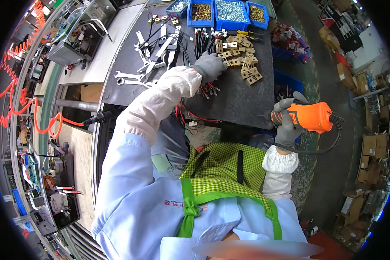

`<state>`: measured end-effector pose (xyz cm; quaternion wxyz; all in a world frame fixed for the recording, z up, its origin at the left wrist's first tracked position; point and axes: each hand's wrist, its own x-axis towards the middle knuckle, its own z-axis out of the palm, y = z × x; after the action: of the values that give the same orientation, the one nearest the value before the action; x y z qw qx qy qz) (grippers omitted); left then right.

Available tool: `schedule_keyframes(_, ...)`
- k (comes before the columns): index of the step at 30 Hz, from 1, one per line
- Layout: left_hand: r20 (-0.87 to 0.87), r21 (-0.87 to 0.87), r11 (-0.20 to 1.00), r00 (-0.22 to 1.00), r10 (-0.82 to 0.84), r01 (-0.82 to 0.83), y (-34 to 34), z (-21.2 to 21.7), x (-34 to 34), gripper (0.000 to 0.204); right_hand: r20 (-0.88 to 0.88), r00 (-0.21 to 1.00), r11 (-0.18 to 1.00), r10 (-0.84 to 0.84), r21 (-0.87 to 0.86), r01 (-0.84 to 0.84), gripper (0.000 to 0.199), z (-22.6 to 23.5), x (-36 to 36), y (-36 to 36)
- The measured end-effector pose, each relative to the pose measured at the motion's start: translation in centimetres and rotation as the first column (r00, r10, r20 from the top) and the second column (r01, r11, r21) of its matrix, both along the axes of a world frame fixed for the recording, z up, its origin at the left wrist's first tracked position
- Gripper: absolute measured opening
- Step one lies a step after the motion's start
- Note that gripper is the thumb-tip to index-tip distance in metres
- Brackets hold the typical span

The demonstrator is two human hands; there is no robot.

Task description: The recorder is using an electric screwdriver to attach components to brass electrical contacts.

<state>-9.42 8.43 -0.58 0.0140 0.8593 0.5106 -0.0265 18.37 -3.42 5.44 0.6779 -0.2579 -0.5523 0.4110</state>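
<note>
My left hand (210, 67), in a grey glove, lies over a bundle of black and red cables (202, 42) on the dark worktop (242, 102). Its fingers are curled; what they hold, if anything, is hidden. Metal cable lugs (209, 92) stick out on the near side of it. Just right of this hand lies a pile of tan terminal blocks (249, 65). Off the worktop's right edge, my right hand (288, 125), also gloved, is closed around an orange power screwdriver (315, 117), with a dark cord looping from its rear end.
Blue bins (232, 11) of small screws and fasteners line the far edge. Wrenches (130, 79) and other metal tools lie on the left. Yellow-handled tools (249, 35) rest behind the blocks. An orange coiled air hose (39, 128) hangs at left. Cartons (372, 147) stand far right.
</note>
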Motion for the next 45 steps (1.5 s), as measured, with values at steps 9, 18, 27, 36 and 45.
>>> schedule_keyframes(9, -0.072, -0.101, 0.962, 0.966, 0.247, -0.253, 0.1, 1.2, 3.3, 0.026, 0.008, 0.999, 0.998, -0.04, 0.05, 0.04, 0.052, 0.0, 0.5, -0.9)
schedule_keyframes(18, 0.098, 0.083, 0.979, 0.979, 0.179, -0.187, 0.1, -1.5, 2.1, 0.025, -0.05, 0.997, 0.946, 0.051, 0.324, -0.032, 0.057, 3.3, 0.3, -1.2)
schedule_keyframes(27, 0.773, 0.302, 0.914, 0.631, -0.069, -0.27, -0.5, 0.9, -0.7, 0.013, -0.063, 0.996, 0.89, -0.058, 0.449, 0.08, 0.069, 5.9, 0.9, -0.9)
schedule_keyframes(36, 0.386, -0.339, 0.607, -0.483, 0.786, 0.719, -9.2, 3.6, 6.2, 0.021, -0.19, 0.979, 0.788, 0.07, 0.613, 0.063, 0.081, 8.2, 1.0, 0.2)
schedule_keyframes(45, -0.114, 0.102, 0.528, -0.518, 0.848, 0.843, -13.0, 3.8, 10.6, 0.035, -0.205, 0.978, 0.853, 0.03, 0.515, 0.082, 0.072, 8.2, 0.0, -1.3)
